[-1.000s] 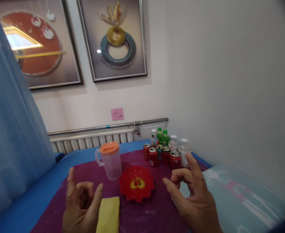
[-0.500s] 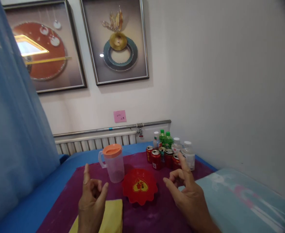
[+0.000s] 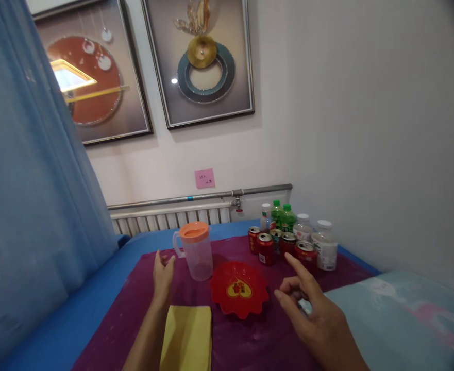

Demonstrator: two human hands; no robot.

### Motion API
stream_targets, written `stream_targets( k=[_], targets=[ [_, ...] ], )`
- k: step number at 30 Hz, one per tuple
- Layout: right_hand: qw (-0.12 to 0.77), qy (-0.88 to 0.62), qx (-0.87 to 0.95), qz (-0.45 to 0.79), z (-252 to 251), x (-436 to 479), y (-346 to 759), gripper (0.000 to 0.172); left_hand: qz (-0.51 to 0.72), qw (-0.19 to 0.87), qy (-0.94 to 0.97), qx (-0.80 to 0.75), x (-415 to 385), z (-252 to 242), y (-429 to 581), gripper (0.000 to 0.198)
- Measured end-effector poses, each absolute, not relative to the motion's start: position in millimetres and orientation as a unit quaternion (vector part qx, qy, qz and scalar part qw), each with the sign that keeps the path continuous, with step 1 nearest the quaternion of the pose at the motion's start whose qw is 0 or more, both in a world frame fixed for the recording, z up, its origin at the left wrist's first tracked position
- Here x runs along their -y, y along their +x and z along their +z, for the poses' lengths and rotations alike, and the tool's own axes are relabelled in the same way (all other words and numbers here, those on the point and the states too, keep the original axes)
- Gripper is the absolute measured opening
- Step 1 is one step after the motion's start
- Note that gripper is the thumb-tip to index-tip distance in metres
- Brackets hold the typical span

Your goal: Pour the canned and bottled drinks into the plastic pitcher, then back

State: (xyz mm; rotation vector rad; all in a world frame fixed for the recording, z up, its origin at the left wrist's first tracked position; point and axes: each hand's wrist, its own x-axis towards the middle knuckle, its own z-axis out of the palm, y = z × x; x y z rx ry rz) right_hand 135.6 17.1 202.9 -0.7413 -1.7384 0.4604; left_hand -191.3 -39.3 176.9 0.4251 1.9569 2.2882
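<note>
My left hand (image 3: 163, 272) is raised just left of a clear plastic pitcher (image 3: 199, 260) with an orange lid, close to its handle but apart from it; its fingers are open and hold nothing. To the right, my right hand (image 3: 312, 304) hovers over the cloth with its index finger stretched out and thumb apart, also holding nothing. Between the hands lies a red flower-shaped plate (image 3: 221, 293) with a yellow print. Nearer me is a folded yellow cloth (image 3: 188, 337), beside my left forearm. Several red cans (image 3: 266, 250) stand beyond my right hand.
Green-capped bottles (image 3: 287, 219) and white-capped clear bottles (image 3: 324, 247) stand behind the cans. A purple cloth (image 3: 246, 342) covers part of the blue surface (image 3: 68, 314). A blue curtain (image 3: 37, 180) hangs at left, with a radiator (image 3: 172, 219) behind. A light-blue patterned cloth (image 3: 400, 319) lies at right.
My left hand has reached forward toward the pitcher's handle, uncovering more of the yellow cloth. The view has shifted, so the objects appear farther right. My right hand remains raised.
</note>
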Motion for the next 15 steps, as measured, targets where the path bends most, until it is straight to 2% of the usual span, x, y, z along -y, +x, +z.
stream_targets(
  k=[4,8,11,15],
  targets=[
    [0.524,-0.317,0.761,0.217,193,-22,138,0.050,0.744,0.152,0.061,-0.648,2,160,-222,0.044],
    [0.497,-0.303,0.779,0.233,174,-29,138,0.046,0.751,0.236,0.043,-0.615,-22,152,-234,0.039],
    [0.501,-0.296,0.778,0.235,161,-32,136,0.041,0.766,0.251,0.058,-0.589,-28,154,-232,0.036],
    [0.494,-0.283,0.788,0.235,152,-32,134,0.037,0.795,0.213,0.081,-0.562,-25,164,-219,0.030]
  ],
)
